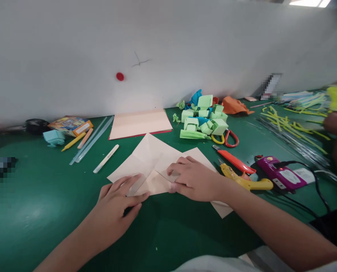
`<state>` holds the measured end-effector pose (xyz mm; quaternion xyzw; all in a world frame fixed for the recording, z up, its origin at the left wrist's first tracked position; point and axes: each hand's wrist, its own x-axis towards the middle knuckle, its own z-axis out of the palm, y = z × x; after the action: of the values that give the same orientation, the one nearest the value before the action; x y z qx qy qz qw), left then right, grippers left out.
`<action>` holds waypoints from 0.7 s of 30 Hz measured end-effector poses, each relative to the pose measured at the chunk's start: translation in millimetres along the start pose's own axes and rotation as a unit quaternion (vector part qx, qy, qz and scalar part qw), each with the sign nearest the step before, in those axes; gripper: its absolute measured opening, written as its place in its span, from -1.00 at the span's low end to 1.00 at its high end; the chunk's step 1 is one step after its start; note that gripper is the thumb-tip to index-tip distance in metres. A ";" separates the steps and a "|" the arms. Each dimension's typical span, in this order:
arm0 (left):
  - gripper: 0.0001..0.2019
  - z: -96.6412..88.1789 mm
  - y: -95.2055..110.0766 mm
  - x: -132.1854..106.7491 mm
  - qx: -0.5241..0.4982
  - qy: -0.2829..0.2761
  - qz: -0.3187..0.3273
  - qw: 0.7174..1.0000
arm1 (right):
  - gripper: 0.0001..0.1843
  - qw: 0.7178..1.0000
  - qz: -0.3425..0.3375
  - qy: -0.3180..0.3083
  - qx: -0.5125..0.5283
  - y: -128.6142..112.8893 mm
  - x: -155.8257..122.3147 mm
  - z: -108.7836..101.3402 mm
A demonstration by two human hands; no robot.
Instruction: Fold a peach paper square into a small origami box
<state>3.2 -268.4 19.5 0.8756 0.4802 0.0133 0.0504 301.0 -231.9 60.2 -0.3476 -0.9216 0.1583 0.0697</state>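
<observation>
A pale peach sheet of paper (148, 151) lies partly folded on the green table, with crease lines and turned-in flaps. My left hand (120, 200) rests on its left lower edge, fingers stretched out and pressing a flap down. On the right, my right hand (193, 179) has its fingers curled, pinching a flap between thumb and fingertips. Another pale paper piece (198, 153) shows behind and below the right hand; whether it joins the folded sheet is hidden. Just left of the sheet lies a small white stick-like tool (106, 158).
Behind are a stack of peach paper (140, 122) and green folded paper pieces (203, 117). To the right lie scissors (232, 138), a red utility knife (236, 161), a yellow glue gun (242, 181) and a purple power strip (281, 173) with cords. Glue sticks (91, 139) lie left.
</observation>
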 end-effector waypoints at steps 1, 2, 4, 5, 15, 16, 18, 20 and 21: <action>-0.58 -0.3 0.1 -0.2 -0.001 -0.003 -0.001 1.000 | -0.66 1.000 -0.003 -0.002 0.005 2.3 -0.6 -1.3; -0.57 -0.4 0.1 -0.5 -0.002 -0.006 -0.001 1.000 | -0.66 1.000 -0.003 0.001 0.006 5.0 -1.2 -2.4; -0.58 -0.1 -0.4 -1.2 -0.006 -0.003 0.001 1.000 | -0.66 1.000 0.003 0.009 0.009 11.2 -2.7 -4.4; -0.58 0.3 -0.9 -1.5 -0.008 0.001 0.003 1.000 | -0.66 1.000 0.007 0.010 0.014 14.2 -3.5 -5.3; -0.50 -8.5 -18.1 0.0 0.000 -0.008 0.088 0.996 | -0.68 1.000 -0.014 -0.002 0.022 16.6 -7.1 -6.5; -0.49 -11.5 -22.4 0.3 -0.003 -0.021 0.099 0.995 | -0.68 1.000 -0.008 -0.004 0.025 16.9 -7.5 -6.4; -0.51 -17.0 -31.8 0.3 -0.017 -0.038 0.111 0.993 | -0.67 0.999 0.004 -0.009 0.032 17.6 -8.0 -6.4; -0.55 -20.7 -41.0 -0.2 -0.038 -0.042 0.118 0.991 | -0.67 0.999 0.011 -0.017 0.037 17.7 -7.9 -6.8; -0.56 -21.7 -45.0 -0.6 -0.045 -0.043 0.121 0.991 | -0.66 0.999 0.015 -0.020 0.041 17.6 -7.6 -7.1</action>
<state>-36.5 -243.2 36.5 0.9239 0.3671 0.0028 0.1081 319.3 -222.8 60.8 -0.3554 -0.9100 0.2042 0.0631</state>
